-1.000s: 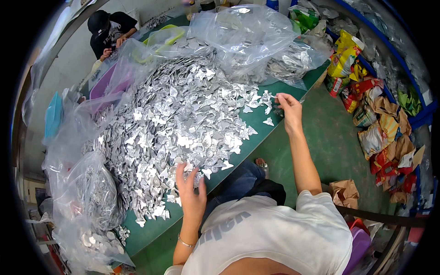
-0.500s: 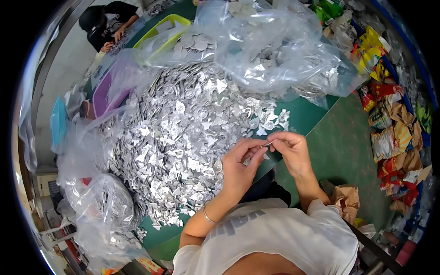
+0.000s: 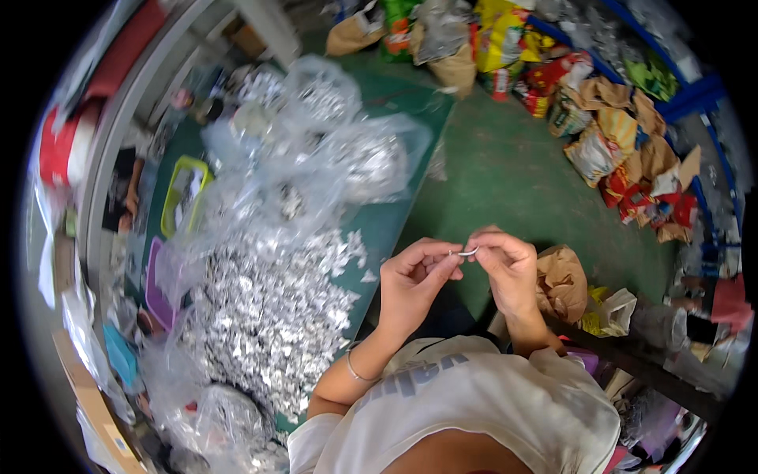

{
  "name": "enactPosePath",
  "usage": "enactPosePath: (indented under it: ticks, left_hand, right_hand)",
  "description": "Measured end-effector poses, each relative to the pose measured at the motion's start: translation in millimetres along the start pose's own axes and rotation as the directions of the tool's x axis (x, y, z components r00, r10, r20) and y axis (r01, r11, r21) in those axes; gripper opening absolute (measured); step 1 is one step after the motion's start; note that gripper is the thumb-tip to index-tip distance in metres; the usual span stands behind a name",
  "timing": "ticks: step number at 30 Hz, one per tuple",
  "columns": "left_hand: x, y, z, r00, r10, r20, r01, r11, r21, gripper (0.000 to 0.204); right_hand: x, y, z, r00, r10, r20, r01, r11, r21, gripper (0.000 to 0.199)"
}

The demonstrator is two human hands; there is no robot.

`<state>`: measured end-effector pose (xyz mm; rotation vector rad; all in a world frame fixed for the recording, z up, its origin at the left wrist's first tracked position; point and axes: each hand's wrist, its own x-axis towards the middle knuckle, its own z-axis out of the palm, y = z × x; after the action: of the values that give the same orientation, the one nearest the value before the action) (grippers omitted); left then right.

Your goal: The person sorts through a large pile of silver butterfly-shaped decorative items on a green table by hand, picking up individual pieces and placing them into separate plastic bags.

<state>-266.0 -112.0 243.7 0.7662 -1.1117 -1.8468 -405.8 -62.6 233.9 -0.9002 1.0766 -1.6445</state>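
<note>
Head view shows me the left hand (image 3: 412,286) and right hand (image 3: 512,272) jointly pinching one thin silvery piece (image 3: 470,252), with the metal pile (image 3: 268,312) at their eight o'clock, and I judge a loosened pinch could drop it to the green floor (image 3: 501,178) toward one o'clock.

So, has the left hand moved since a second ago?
Yes, the left hand moved right, from the metal pieces to beyond the edge of the green table, beside the right hand.
</note>
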Motion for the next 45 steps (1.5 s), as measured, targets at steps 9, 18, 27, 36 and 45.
enactPosePath:
  ticks: [9, 18, 27, 36, 45]
  left_hand:
    - [58, -12, 136, 0.916, -0.189, 0.353, 0.232, 0.969, -0.084, 0.012]
    - [95, -46, 226, 0.776, -0.227, 0.589, 0.145, 0.972, 0.184, 0.009]
    - [189, -99, 292, 0.526, -0.405, 0.748, 0.233, 0.914, 0.331, 0.008]
    - [323, -145, 411, 0.514, -0.34, 0.788, 0.149, 0.94, 0.308, 0.013]
    - [324, -269, 609, 0.066, -0.384, 0.921, 0.257, 0.899, 0.356, 0.011]
  right_hand:
    - [-5, -87, -109, 0.966, -0.17, -0.194, 0.178, 0.984, 0.027, 0.012]
    - [-27, -126, -183, 0.844, -0.373, -0.386, 0.202, 0.887, -0.415, 0.011]
    - [7, -128, -264, 0.774, -0.293, -0.562, 0.143, 0.945, -0.295, 0.009]
    - [104, -176, -386, 0.668, -0.421, -0.614, 0.024, 0.836, -0.547, 0.008]
    - [40, -202, -537, 0.139, -0.499, -0.855, 0.056, 0.866, -0.497, 0.006]
